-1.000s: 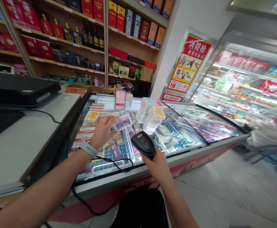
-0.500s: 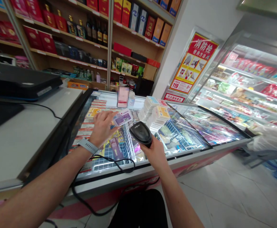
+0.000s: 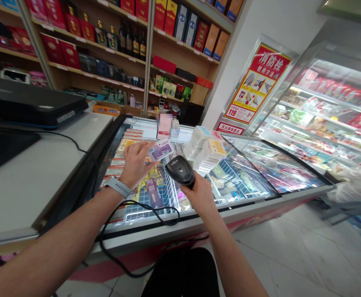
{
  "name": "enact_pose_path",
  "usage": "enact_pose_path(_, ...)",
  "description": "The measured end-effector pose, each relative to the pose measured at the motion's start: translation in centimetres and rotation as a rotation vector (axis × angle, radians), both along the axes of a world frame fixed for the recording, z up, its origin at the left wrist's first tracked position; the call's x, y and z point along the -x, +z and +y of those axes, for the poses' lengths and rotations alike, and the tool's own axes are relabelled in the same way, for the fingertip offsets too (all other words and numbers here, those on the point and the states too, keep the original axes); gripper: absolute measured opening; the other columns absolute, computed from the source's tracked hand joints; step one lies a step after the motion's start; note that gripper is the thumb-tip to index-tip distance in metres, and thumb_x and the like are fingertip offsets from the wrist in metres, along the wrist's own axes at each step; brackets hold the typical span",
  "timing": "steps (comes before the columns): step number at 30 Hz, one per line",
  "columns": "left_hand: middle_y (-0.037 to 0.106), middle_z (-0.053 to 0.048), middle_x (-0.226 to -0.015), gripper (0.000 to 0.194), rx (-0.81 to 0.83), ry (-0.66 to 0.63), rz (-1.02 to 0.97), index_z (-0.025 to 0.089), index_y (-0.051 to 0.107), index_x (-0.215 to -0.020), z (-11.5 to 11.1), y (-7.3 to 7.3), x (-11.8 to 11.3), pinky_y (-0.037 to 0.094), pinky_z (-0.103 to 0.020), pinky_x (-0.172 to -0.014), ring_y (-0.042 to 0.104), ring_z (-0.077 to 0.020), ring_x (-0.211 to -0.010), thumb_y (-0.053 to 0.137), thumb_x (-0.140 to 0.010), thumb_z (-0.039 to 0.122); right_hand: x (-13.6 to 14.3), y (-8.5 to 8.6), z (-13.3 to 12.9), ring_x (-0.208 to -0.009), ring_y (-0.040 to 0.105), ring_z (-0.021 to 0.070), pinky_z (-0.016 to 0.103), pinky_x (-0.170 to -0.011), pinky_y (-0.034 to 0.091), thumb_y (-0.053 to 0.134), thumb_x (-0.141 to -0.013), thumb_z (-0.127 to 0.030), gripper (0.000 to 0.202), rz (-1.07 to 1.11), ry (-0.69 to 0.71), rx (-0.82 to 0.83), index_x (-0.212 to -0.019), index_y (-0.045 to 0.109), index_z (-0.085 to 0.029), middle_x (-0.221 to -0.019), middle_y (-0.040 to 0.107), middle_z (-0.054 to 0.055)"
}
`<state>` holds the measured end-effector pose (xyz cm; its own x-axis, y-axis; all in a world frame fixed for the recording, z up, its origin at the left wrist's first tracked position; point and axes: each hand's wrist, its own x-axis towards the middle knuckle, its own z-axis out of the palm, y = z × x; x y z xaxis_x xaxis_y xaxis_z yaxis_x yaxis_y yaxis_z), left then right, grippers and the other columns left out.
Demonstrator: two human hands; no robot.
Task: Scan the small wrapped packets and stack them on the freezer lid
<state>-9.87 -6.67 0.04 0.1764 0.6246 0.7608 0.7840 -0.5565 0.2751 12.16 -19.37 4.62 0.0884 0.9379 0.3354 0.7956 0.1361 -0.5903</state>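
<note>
My left hand (image 3: 138, 161), with a grey watch band on its wrist, pinches a small flat white-and-purple pack (image 3: 161, 150) by its left edge; printing and what looks like a barcode face up. In my right hand (image 3: 200, 194) is a black handheld barcode scanner (image 3: 180, 170), its head just below and right of the pack, apart from it. Both are held above the glass top of a chest freezer (image 3: 195, 210). Stacks of similar small packs (image 3: 209, 153) in white, yellow, blue and red stand on the glass behind the scanner.
A black cable (image 3: 165, 222) loops over the freezer's front edge. At left is a white counter (image 3: 59, 165) with a black device (image 3: 29, 103). Shelves of bottles and boxes (image 3: 103, 62) line the back. A lit display fridge (image 3: 331, 107) stands at right. A pinkish blurred item (image 3: 165, 126) rests behind.
The pack has tilted slightly, its right end higher, and the scanner head has moved a little left and up towards it. The whole view has shifted slightly.
</note>
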Motion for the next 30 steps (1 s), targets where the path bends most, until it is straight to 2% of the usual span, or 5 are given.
enact_pose_path(8,0.061,-0.012,-0.133,0.057,0.031,-0.004,-0.019,0.025,0.056,-0.137,-0.3,0.4,-0.1,0.030,-0.046,-0.111,0.052,-0.0314,-0.127,0.067,-0.084,0.040,0.2,0.0,0.0,-0.071,0.061,0.0203,0.027,-0.066,0.037,0.065,-0.074,-0.018,0.013,-0.019,0.003,0.002,-0.086,0.063,-0.021,-0.077,0.069,0.002)
enact_pose_path(23,0.060,-0.014,-0.134,0.057,0.034,0.016,-0.005,0.023,0.057,-0.137,-0.2,0.1,-0.1,0.030,-0.047,-0.111,0.053,-0.0312,-0.129,0.068,-0.084,0.041,0.2,0.2,-0.1,-0.074,0.062,0.0210,0.027,-0.068,0.039,0.064,-0.075,-0.017,0.018,-0.011,0.004,0.018,-0.092,0.065,-0.020,-0.081,0.071,0.003)
enact_pose_path(26,0.061,-0.014,-0.133,0.058,0.069,0.078,-0.022,0.022,0.058,-0.136,0.0,0.1,0.1,0.031,-0.047,-0.111,0.053,-0.0311,-0.127,0.068,-0.083,0.043,0.2,0.1,-0.1,-0.074,0.063,0.0207,0.027,-0.068,0.040,0.064,-0.075,-0.018,0.019,-0.007,0.007,0.011,-0.094,0.065,-0.020,-0.082,0.071,0.003)
enact_pose_path(30,0.063,-0.015,-0.130,0.062,0.167,0.302,-0.119,0.022,0.061,-0.131,1.3,0.1,1.7,0.034,-0.051,-0.107,0.054,-0.0347,-0.123,0.071,-0.077,0.051,0.1,-0.1,-0.1,-0.074,0.063,0.0206,0.027,-0.068,0.040,0.065,-0.075,-0.019,0.016,-0.012,0.008,-0.004,-0.091,0.065,-0.020,-0.081,0.071,0.003)
